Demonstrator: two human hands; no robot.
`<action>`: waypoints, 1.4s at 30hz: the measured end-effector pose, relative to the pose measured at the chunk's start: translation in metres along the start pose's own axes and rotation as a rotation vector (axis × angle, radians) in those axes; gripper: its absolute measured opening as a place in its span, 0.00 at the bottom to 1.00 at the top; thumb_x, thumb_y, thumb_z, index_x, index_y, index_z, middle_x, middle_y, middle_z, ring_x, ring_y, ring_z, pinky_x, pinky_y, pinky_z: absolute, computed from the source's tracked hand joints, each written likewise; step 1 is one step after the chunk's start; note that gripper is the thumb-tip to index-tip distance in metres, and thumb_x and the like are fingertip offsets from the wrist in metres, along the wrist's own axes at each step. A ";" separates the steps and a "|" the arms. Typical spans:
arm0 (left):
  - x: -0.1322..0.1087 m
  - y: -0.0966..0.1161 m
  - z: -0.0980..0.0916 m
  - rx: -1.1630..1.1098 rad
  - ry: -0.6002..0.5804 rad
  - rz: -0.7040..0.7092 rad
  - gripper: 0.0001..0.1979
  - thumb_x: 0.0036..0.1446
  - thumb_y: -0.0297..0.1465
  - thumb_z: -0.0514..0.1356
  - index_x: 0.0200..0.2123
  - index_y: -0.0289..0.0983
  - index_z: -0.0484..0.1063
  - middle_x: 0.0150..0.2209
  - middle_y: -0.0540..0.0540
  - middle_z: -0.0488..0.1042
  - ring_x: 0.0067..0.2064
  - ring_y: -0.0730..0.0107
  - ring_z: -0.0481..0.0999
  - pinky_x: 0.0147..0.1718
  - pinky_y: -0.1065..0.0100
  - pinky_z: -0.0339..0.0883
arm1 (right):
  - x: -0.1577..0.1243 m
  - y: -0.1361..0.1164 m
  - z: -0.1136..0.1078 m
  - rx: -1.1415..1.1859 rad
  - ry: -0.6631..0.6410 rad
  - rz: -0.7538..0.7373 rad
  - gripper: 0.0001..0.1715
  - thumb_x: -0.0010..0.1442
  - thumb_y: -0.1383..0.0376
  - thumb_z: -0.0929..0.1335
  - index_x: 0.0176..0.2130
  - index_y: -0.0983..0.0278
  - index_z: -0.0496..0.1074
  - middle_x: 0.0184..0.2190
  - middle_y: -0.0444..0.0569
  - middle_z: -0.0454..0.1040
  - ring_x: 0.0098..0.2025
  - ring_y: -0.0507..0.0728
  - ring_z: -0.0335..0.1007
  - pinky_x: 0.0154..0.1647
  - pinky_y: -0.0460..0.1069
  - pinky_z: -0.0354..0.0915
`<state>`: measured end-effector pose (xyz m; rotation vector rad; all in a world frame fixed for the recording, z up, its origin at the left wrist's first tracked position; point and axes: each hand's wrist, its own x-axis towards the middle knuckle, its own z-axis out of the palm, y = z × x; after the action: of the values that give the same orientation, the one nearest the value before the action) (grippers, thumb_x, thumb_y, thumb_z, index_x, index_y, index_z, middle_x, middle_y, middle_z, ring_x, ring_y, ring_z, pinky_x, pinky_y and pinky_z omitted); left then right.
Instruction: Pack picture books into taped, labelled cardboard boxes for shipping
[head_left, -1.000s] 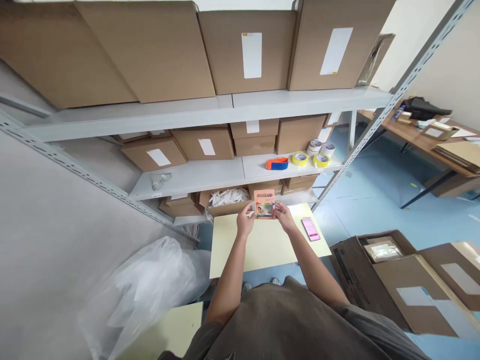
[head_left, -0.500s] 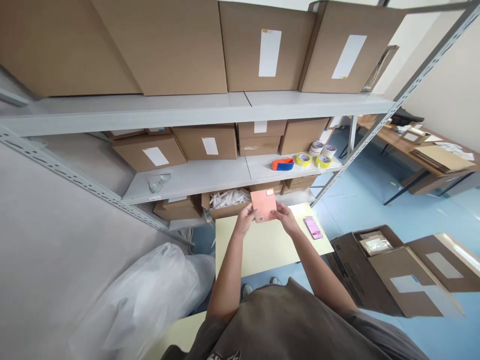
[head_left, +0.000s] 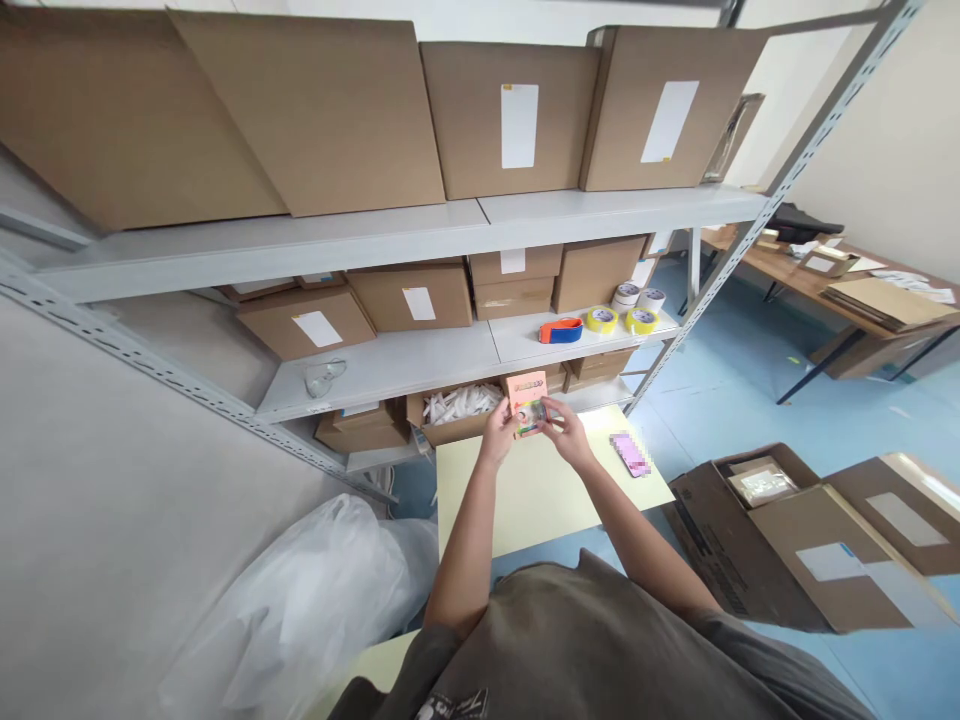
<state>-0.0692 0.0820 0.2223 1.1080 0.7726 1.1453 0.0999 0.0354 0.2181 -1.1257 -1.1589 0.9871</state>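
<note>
Over the pale yellow table, a small flat pink box (head_left: 528,388) is held up between both hands. Its visible face carries printed lettering near the top and a coloured picture lower down. The fingers of my left hand (head_left: 498,432) grip its left edge, and my right hand (head_left: 564,432) pinches the lower right side. A phone with a pink, partly pixelated screen (head_left: 628,454) lies on the table (head_left: 555,500), to the right of my right hand.
Grey shelving (head_left: 420,358) stands ahead, with cardboard boxes (head_left: 517,120), tape rolls (head_left: 602,319), an orange and blue strap roll (head_left: 561,331) and clear glasses (head_left: 324,376). White items fill a low carton (head_left: 459,428). A plastic bag (head_left: 315,590) sits left; an open carton (head_left: 750,540) stands right.
The pink box has been turned over, from a plain side with a barcode to a printed side with a picture. Both hands still hold it. The head view has shifted slightly.
</note>
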 end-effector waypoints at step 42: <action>-0.008 -0.084 -0.014 0.249 0.353 -0.159 0.32 0.54 0.28 0.71 0.64 0.36 0.78 0.43 0.44 0.82 0.36 0.70 0.80 0.34 0.71 0.74 | 0.013 0.052 -0.050 0.204 -0.037 0.408 0.23 0.48 0.61 0.75 0.46 0.60 0.82 0.41 0.47 0.81 0.41 0.58 0.76 0.41 0.54 0.75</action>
<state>-0.0586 0.0761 0.1378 1.0362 1.2846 1.1443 0.1506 0.0501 0.1676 -1.2052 -0.8473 1.4107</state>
